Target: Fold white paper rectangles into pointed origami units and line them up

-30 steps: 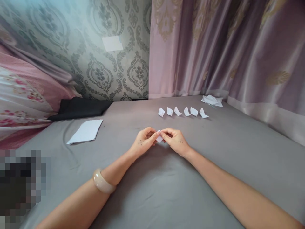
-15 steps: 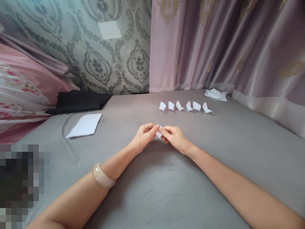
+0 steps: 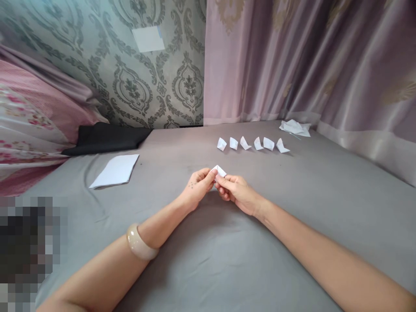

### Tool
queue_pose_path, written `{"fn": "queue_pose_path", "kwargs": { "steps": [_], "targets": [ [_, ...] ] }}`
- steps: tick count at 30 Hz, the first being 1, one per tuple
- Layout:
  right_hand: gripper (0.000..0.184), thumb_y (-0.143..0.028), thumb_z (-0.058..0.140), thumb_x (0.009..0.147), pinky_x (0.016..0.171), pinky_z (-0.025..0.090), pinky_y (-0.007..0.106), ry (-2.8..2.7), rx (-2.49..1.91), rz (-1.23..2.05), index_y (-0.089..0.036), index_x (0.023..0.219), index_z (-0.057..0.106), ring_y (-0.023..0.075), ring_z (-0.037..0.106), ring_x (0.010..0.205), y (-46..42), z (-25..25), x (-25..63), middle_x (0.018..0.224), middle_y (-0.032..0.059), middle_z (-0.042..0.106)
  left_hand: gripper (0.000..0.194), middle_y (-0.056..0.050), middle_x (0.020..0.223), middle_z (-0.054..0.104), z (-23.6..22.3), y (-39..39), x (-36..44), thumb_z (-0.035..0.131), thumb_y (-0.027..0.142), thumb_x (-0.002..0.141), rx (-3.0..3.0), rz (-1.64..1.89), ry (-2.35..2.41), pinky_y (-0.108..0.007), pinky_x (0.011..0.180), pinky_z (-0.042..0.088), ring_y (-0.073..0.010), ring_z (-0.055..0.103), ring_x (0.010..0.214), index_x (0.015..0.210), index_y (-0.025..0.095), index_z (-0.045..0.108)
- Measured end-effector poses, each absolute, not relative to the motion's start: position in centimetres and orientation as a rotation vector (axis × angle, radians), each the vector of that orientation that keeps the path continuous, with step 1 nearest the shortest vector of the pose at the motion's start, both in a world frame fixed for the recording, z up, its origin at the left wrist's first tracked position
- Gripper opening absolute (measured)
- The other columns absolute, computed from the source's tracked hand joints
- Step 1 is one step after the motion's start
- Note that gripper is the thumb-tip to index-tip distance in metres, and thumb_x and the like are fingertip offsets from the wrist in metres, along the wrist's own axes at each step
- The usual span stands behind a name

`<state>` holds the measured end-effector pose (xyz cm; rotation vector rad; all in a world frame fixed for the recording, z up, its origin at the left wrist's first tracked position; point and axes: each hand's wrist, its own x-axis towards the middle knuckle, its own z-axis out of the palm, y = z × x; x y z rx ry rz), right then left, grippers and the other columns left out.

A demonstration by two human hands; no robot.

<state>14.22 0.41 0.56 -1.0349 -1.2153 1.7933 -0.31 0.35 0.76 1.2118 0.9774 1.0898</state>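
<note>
A small folded piece of white paper (image 3: 219, 169) is pinched between both hands above the grey sheet. My left hand (image 3: 197, 185) is closed on its left side, thumb on top. From the right, my right hand (image 3: 238, 190) grips the lower edge, its thumb close to the left one and its other fingers curled below. The paper's pointed top shows above the thumbs; its lower part is hidden by the fingers. Beyond the hands stands a row of several small folded white paper pieces (image 3: 268, 144).
A stack of white paper (image 3: 117, 170) lies at the left, with black cloth (image 3: 110, 138) behind it. Crumpled white paper (image 3: 295, 127) rests at the back right near the curtain (image 3: 260, 60). Grey fabric (image 3: 208, 260) covers the surface.
The folded paper has turned and shifted up, so its point now shows above the thumbs instead of below them. My right hand has moved slightly down, its fingers curling further under.
</note>
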Motion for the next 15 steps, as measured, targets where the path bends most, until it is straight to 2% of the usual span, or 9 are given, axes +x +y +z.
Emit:
{"fn": "queue_pose_path", "kwargs": {
  "steps": [2,5,9,11,15],
  "targets": [
    [0.036,-0.050,0.069,0.073,0.052,0.029,0.025,-1.220,-1.030,1.761,-0.017,0.065,0.058,0.0078,0.041,0.053,0.3,0.6,14.1,0.059,-0.0024,0.051,0.037,0.004,0.054,0.045,0.7,0.4,-0.4,0.062,0.046,0.081,1.186,1.085,0.979,-0.021,0.045,0.019,-0.0035,0.028,0.045,0.064,0.015,0.050],
    [0.033,-0.045,0.070,0.073,0.054,0.030,0.026,-1.217,-1.008,1.750,-0.017,0.061,0.058,0.0081,0.041,0.055,0.2,0.7,14.0,0.061,-0.0018,0.053,0.039,0.006,0.047,0.036,0.7,0.5,-0.7,0.061,0.041,0.081,1.141,1.053,1.012,-0.022,0.046,0.019,-0.0040,0.026,0.043,0.056,0.016,0.044],
    [0.033,-0.044,0.069,0.075,0.056,0.030,0.027,-1.280,-0.963,1.814,-0.017,0.060,0.058,0.0084,0.041,0.055,-0.1,0.6,14.0,0.060,-0.0022,0.051,0.044,0.005,0.046,0.038,0.8,0.5,-1.2,0.057,0.049,0.084,1.165,0.996,0.992,-0.023,0.045,0.019,-0.0047,0.028,0.043,0.057,0.016,0.045],
    [0.034,-0.046,0.068,0.077,0.055,0.029,0.027,-1.319,-0.933,1.840,-0.017,0.061,0.057,0.0083,0.040,0.054,-0.3,0.7,13.9,0.059,-0.0026,0.049,0.042,0.005,0.048,0.041,0.8,0.6,-1.4,0.059,0.049,0.084,1.181,1.014,0.967,-0.022,0.046,0.021,-0.0047,0.032,0.044,0.060,0.015,0.048],
    [0.037,-0.051,0.065,0.078,0.052,0.026,0.026,-1.309,-0.918,1.932,-0.017,0.066,0.059,0.0078,0.038,0.052,-0.7,0.8,13.8,0.057,-0.0036,0.046,0.038,0.004,0.049,0.047,0.8,0.4,-1.1,0.060,0.046,0.083,1.150,1.050,0.936,-0.020,0.050,0.034,-0.0068,0.046,0.047,0.063,0.016,0.049]
  ]
}}
